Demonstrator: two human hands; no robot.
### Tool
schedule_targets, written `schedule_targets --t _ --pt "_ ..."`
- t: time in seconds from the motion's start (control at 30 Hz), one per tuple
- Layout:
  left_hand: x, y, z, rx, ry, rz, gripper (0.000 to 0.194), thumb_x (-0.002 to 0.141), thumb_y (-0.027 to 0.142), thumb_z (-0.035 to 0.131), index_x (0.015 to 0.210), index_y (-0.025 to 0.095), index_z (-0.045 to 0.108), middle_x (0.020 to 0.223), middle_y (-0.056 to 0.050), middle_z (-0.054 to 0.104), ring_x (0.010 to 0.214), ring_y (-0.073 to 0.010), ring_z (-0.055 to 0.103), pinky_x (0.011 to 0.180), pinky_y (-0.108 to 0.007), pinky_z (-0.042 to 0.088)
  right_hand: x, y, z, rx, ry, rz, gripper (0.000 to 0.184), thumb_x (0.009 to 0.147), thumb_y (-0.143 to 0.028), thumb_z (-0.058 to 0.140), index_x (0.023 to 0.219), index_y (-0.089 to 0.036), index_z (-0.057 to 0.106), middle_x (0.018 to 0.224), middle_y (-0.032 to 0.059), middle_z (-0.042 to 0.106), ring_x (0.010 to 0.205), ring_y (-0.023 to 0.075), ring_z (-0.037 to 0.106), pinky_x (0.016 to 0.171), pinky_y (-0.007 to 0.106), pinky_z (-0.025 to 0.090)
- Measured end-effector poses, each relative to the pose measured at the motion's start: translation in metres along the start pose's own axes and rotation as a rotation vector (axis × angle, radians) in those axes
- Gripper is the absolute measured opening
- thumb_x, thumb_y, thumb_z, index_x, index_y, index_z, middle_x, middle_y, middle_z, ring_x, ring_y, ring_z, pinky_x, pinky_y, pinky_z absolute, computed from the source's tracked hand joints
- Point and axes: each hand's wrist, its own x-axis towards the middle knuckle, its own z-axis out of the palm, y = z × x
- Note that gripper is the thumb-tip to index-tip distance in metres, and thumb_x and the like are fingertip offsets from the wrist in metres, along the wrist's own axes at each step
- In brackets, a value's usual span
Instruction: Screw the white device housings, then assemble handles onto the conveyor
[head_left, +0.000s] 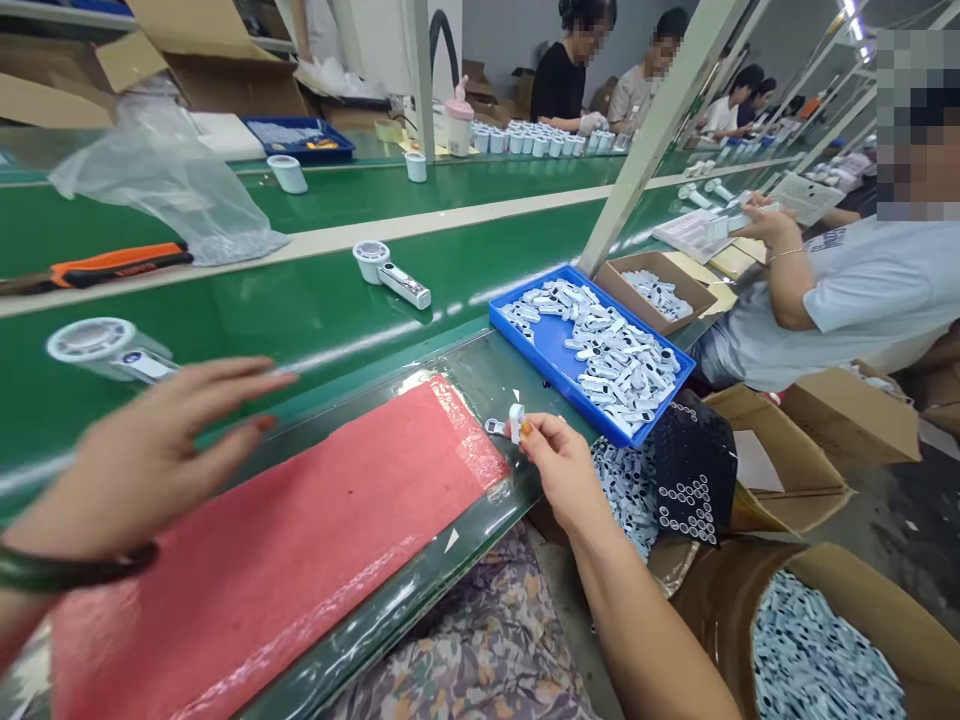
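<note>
Right hand [562,465]: located at the centre of the frame, just above the bench edge. The thumb and fingertips were closed in a pinch on a small white part [517,424], which was held upright. A small piece with a dark insert [495,427] was positioned immediately left of the pinched part; whether the two were joined could not be determined.

Left hand [161,455]: located at the left of the frame, slightly blurred, above the red mat [322,530]. The fingers were extended toward the right and the thumb stood apart from them. The fingers overlapped the handle end of a white round-headed device [94,342]; contact could not be confirmed.

Surroundings: a second round-headed device [405,285] lay on the green belt [480,230] at upper centre. A blue tray [553,338], right of centre, contained many small white parts. A cardboard box [622,297] of similar parts adjoined its far side. A large brown container [720,620] at lower right held a further quantity. Orange-handled pliers [124,265] lay at the left, near a clear plastic bag [172,180]. At the right edge, a co-worker [885,290] in a light shirt held white components.
</note>
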Motion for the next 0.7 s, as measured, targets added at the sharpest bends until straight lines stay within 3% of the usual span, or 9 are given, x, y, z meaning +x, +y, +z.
schedule_targets --t 0.03,0.13,0.23,0.4,0.7 --pt "-0.014 0.021 0.017 0.058 -0.081 0.043 0.041 0.085 0.057 0.065 0.119 0.037 0.076 0.134 0.001 0.068 0.128 -0.0328 0.059 0.119 -0.05 0.045 -0.002 -0.002 0.002 0.164 -0.067 0.086 0.032 0.086 -0.052 0.073 0.089 -0.02 0.074 0.084 0.0042 0.07 0.067 0.0133 0.053 0.065 0.028 0.042" --pt "-0.045 0.076 0.059 -0.132 -0.235 0.097 0.035 0.095 0.047 0.062 0.127 0.038 0.071 0.134 0.0 0.07 0.122 -0.0266 0.067 0.107 -0.038 0.056 -0.012 -0.008 0.014 0.533 -0.29 0.285 0.039 0.075 -0.055 0.085 0.085 -0.019 0.074 0.074 0.0025 0.067 0.058 0.0091 0.046 0.057 0.024 0.036" --pt "-0.054 0.108 0.083 -0.367 -0.303 0.042 0.035 0.097 0.043 0.063 0.131 0.038 0.069 0.134 0.0 0.071 0.122 -0.023 0.067 0.1 -0.03 0.059 -0.024 -0.01 0.026 0.72 -0.429 0.356 0.037 0.074 -0.049 0.089 0.08 -0.017 0.072 0.066 0.0005 0.062 0.053 0.0064 0.04 0.054 0.022 0.033" --pt "-0.047 0.126 0.091 -0.633 -0.388 -0.052 0.031 0.096 0.04 0.066 0.126 0.034 0.072 0.127 -0.001 0.074 0.113 -0.0196 0.071 0.093 -0.025 0.061 -0.035 -0.005 0.034 0.851 -0.529 0.38 0.032 0.078 -0.043 0.087 0.081 -0.016 0.07 0.062 -0.002 0.055 0.051 0.0063 0.038 0.053 0.022 0.033" --pt "-0.046 0.14 0.097 -0.692 -0.432 -0.112 0.023 0.098 0.037 0.062 0.113 0.024 0.075 0.108 -0.003 0.077 0.1 -0.0161 0.073 0.088 -0.021 0.059 -0.043 -0.003 0.035 0.943 -0.633 0.407 0.021 0.085 -0.035 0.08 0.082 -0.018 0.068 0.059 -0.0034 0.053 0.05 0.008 0.038 0.052 0.022 0.032"
